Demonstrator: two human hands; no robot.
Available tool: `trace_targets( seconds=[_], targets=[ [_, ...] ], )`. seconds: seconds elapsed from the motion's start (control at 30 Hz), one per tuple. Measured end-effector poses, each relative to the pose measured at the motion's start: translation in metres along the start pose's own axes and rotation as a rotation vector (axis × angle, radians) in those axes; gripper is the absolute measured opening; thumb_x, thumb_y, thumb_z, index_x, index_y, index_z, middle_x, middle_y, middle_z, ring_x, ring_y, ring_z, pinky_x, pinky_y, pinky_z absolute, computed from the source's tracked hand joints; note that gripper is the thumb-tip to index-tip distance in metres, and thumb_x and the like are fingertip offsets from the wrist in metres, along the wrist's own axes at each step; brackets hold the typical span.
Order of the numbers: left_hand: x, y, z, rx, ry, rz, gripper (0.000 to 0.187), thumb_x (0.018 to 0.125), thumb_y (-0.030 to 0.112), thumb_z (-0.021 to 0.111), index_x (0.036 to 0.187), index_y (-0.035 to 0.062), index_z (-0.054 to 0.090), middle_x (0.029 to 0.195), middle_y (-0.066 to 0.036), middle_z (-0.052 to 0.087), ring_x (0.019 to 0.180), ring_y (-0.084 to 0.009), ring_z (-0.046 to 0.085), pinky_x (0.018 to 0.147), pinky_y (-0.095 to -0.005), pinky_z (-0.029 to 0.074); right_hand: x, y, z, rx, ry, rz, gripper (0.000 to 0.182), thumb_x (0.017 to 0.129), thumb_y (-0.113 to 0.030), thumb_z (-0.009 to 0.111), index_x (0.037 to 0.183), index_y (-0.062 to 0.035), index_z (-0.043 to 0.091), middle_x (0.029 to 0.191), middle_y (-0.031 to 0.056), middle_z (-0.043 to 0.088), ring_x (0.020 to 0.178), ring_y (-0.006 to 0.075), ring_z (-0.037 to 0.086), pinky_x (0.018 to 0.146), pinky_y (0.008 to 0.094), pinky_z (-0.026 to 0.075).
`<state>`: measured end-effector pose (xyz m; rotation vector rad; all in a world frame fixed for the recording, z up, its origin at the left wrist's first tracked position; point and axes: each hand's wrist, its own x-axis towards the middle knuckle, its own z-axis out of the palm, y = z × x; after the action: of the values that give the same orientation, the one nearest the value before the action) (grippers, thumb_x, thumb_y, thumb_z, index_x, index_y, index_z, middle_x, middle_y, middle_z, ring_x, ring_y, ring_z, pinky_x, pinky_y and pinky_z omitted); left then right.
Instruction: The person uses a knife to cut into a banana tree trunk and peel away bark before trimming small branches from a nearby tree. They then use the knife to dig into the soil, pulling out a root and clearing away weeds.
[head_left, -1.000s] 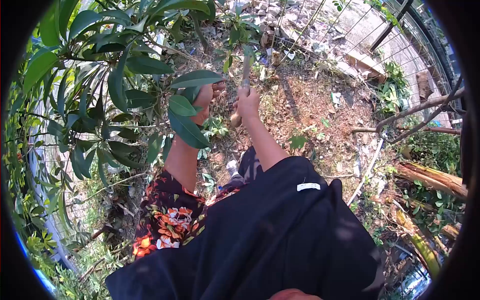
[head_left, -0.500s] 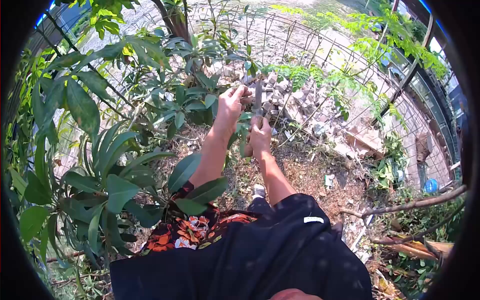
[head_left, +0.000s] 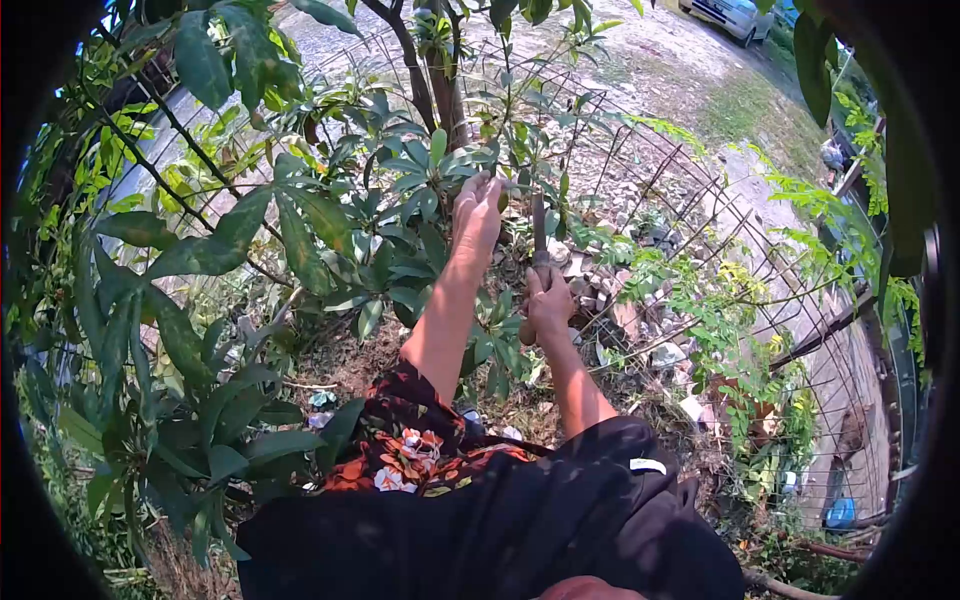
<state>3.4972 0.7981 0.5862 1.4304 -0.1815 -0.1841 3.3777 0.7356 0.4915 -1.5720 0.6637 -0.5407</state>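
Knife (head_left: 539, 228), long dull blade upright, gripped in right hand (head_left: 549, 305); left hand (head_left: 476, 212) pinching leaves (head_left: 440, 165).

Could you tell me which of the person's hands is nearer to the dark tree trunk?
Left. The left hand reaches up among the leaves just below the tree trunk; the right hand sits lower, gripping a knife.

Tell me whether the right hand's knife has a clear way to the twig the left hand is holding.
Probably yes. The left hand grips the leafy twig, and the knife in the right hand points up just beside it, with only a few leaves between them.
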Motion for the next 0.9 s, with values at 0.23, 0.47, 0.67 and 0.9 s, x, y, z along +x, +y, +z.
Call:
trace_targets(
  seconds=[0.23,0.47,0.67,0.9],
  targets=[
    [0.042,0.015,-0.014,0.370,0.138,0.330,0.040,0.078,0.025,0.053,0.106,-0.0040,0.050,0.100,-0.018,0.055,0.093,-0.0277,0.053,0.080,-0.0345,0.040,0.057,-0.016,0.028,-0.049,0.048,-0.127,0.028,0.077,-0.025,0.057,0.088,0.0000,0.051,0.064,0.0116,0.054,0.056,0.0202,0.052,0.053,0.0348,0.042],
    [0.053,0.005,-0.063,0.535,0.533,0.507,0.013,0.074,0.013,0.054,0.081,0.0026,0.059,0.079,-0.014,0.058,0.073,-0.0294,0.056,0.066,-0.0369,0.044,0.052,-0.044,0.065,-0.039,-0.113,-0.061,0.018,0.080,-0.014,0.053,0.090,0.0005,0.049,0.066,0.0104,0.052,0.057,0.0183,0.052,0.052,0.0329,0.040],
    [0.044,-0.042,-0.109,1.045,0.232,-0.128,0.039,0.079,0.036,0.049,0.090,0.0002,0.059,0.085,-0.020,0.058,0.082,-0.0349,0.055,0.077,-0.0412,0.041,0.064,0.014,0.095,-0.043,-0.154,-0.316,0.015,0.080,-0.013,0.052,0.089,-0.0006,0.050,0.069,0.0144,0.052,0.065,0.0256,0.054,0.059,0.0341,0.042],
    [0.044,-0.049,-0.142,0.205,0.331,-0.455,0.072,0.070,0.067,0.045,0.071,-0.0035,0.060,0.073,-0.009,0.056,0.067,-0.0183,0.046,0.064,-0.0362,0.039,0.063,0.019,0.125,-0.144,-0.470,-0.306,0.032,0.075,-0.011,0.055,0.105,-0.0038,0.048,0.084,0.0127,0.061,0.076,0.0198,0.058,0.066,0.0301,0.045]
  ],
)
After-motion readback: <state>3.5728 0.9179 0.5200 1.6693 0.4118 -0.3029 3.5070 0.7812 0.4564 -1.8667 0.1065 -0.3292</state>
